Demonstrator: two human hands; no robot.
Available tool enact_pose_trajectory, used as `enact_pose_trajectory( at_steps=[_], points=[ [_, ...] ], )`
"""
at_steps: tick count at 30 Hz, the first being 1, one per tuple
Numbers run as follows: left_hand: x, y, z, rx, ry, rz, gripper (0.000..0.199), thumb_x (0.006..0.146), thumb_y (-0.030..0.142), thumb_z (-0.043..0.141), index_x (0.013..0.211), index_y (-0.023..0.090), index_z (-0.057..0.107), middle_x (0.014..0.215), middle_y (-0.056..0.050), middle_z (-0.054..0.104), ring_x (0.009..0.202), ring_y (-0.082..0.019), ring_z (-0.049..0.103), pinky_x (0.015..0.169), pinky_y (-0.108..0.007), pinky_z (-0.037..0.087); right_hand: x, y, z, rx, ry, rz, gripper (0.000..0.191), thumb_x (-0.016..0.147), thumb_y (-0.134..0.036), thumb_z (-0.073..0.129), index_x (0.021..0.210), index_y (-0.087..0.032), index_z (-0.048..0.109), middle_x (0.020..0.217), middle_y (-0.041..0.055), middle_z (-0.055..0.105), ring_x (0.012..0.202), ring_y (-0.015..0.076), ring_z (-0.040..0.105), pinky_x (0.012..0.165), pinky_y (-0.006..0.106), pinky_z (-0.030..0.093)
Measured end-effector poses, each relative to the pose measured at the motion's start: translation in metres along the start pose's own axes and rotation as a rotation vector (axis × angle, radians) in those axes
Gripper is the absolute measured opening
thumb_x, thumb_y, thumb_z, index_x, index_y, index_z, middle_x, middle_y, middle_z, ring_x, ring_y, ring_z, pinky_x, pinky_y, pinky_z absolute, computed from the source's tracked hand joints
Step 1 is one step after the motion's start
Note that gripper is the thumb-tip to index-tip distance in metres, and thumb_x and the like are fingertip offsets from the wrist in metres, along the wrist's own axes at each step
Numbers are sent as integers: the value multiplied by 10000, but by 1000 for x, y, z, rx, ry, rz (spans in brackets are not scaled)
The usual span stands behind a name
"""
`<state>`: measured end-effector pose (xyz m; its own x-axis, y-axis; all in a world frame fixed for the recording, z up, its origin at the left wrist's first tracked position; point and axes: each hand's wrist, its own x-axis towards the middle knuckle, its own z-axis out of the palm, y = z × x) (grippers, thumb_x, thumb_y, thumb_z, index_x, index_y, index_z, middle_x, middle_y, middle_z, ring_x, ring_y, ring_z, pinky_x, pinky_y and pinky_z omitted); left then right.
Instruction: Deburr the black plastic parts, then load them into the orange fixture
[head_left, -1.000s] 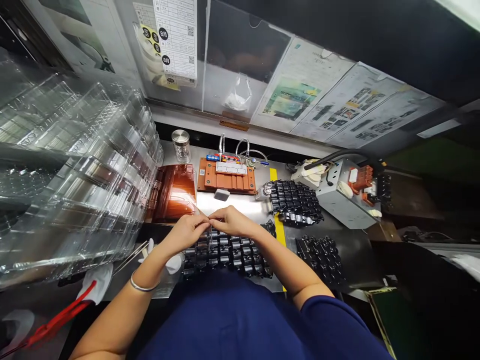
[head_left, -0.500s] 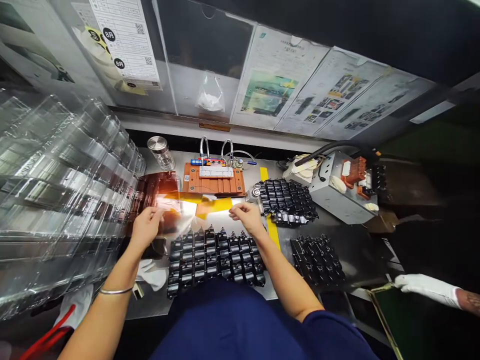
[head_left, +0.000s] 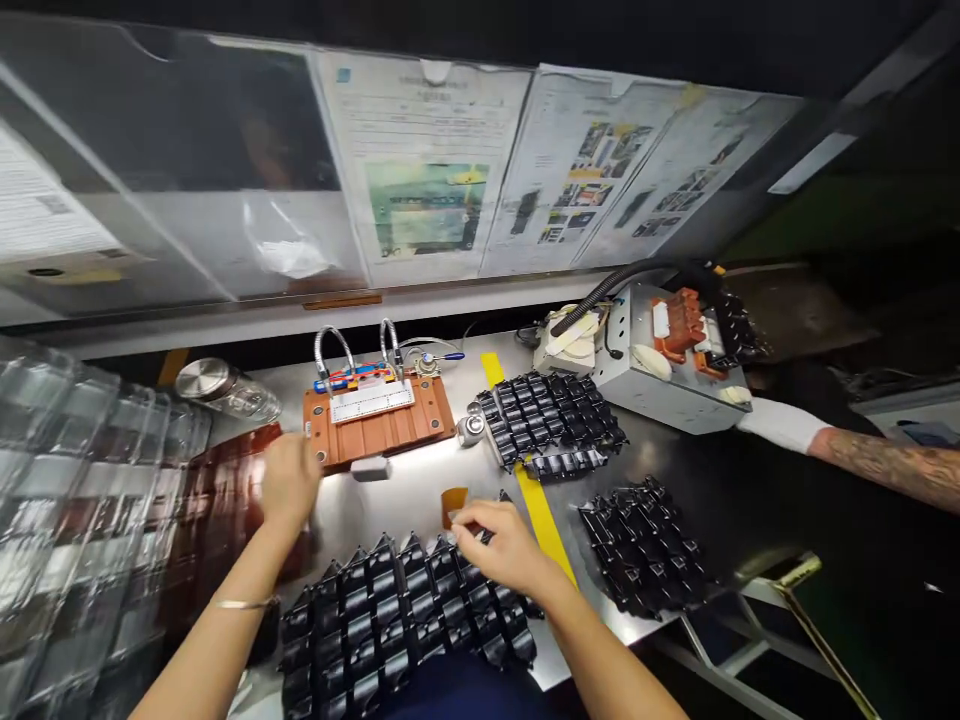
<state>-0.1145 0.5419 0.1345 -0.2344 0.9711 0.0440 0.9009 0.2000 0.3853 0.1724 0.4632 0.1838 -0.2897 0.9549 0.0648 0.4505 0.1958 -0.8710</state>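
The person's bare left hand hangs just beside the corner of the orange fixture board, fingers bunched, while the right hand reaches lower and further from it, fingers curled downward.

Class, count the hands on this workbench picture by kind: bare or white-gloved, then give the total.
Bare hands: 2 (the person's left hand, the person's right hand)
White-gloved hands: 1 (a co-worker's white-gloved hand)
Total: 3
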Motion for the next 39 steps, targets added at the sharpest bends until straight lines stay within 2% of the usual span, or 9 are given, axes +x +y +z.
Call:
enact_pose_trajectory(
  at_steps=[3, 6, 10, 15, 20, 25, 28, 30, 39],
  points=[
    [56, 106, 57, -61, -248, 299, 197, 905, 294, 540, 1060, 199, 613, 1122, -55, 632, 1022, -206, 606, 879, -384, 509, 5, 4, -5, -90, -37, -102, 161, 807, -140, 533, 725, -204, 656, 695, 22, 711, 625, 147, 652, 621, 244, 486],
    [107, 193, 107, -76, -370, 394, 343, 898, 344, 575, 1196, 176, 565, 1208, -95, 591, 1017, -218, 608, 849, -430, 526, 12, 8, -12, -206, -85, -180, 152, 809, -126, 525, 761, -191, 654, 679, 35, 698, 592, 153, 634, 578, 248, 466],
    [144, 231, 135, -115, -516, 454, 373, 889, 343, 588, 1211, 157, 556, 1214, -106, 585, 1024, -227, 607, 849, -436, 527, 20, 21, -18, -257, -144, -191, 150, 809, -112, 524, 772, -186, 649, 673, 30, 693, 589, 151, 629, 580, 245, 468],
    [135, 209, 127, -253, -654, 495, 370, 920, 364, 529, 1212, 139, 557, 1242, -93, 559, 1023, -208, 606, 884, -414, 510, 35, 29, -10, -295, -211, -224, 164, 832, -115, 511, 770, -171, 653, 690, 43, 697, 617, 160, 635, 593, 255, 474],
    [92, 159, 85, -480, -813, 458, 294, 898, 384, 551, 1074, 167, 643, 1044, -85, 692, 937, -198, 651, 824, -348, 535, 67, 24, -8, -200, -288, -256, 179, 847, -136, 508, 810, -179, 678, 745, 58, 716, 677, 164, 647, 643, 267, 503],
    [46, 53, 31, -749, -1026, 217, 617, 934, 572, 254, 786, 161, 689, 784, -114, 743, 719, -195, 706, 681, -318, 577, 111, 56, 9, 407, 140, 352, 76, 700, -261, 681, 721, -187, 682, 672, 25, 707, 630, 155, 660, 631, 276, 549],
    [37, 5, 19, -1088, -853, -384, 395, 721, 547, 682, 746, 155, 646, 726, -108, 731, 714, -218, 712, 682, -350, 592, 132, 80, 37, 579, 239, 535, 221, 623, -366, 722, 702, -177, 638, 599, 3, 676, 570, 152, 660, 581, 278, 566],
    [38, -10, 24, -1137, -676, -599, 353, 607, 432, 806, 702, 157, 605, 632, -55, 695, 627, -179, 692, 613, -303, 586, 143, 90, 58, 604, 264, 586, 250, 617, -387, 708, 717, -178, 615, 608, 2, 679, 557, 145, 663, 561, 269, 569],
    [76, -14, 53, -1057, -334, -780, 387, 566, 363, 805, 522, 176, 469, 370, 77, 470, 290, -35, 364, 300, -147, 279, 181, 100, 82, 626, 292, 817, 104, 647, -225, 666, 631, -174, 576, 524, -6, 656, 418, 97, 595, 411, 189, 518]
  ],
)
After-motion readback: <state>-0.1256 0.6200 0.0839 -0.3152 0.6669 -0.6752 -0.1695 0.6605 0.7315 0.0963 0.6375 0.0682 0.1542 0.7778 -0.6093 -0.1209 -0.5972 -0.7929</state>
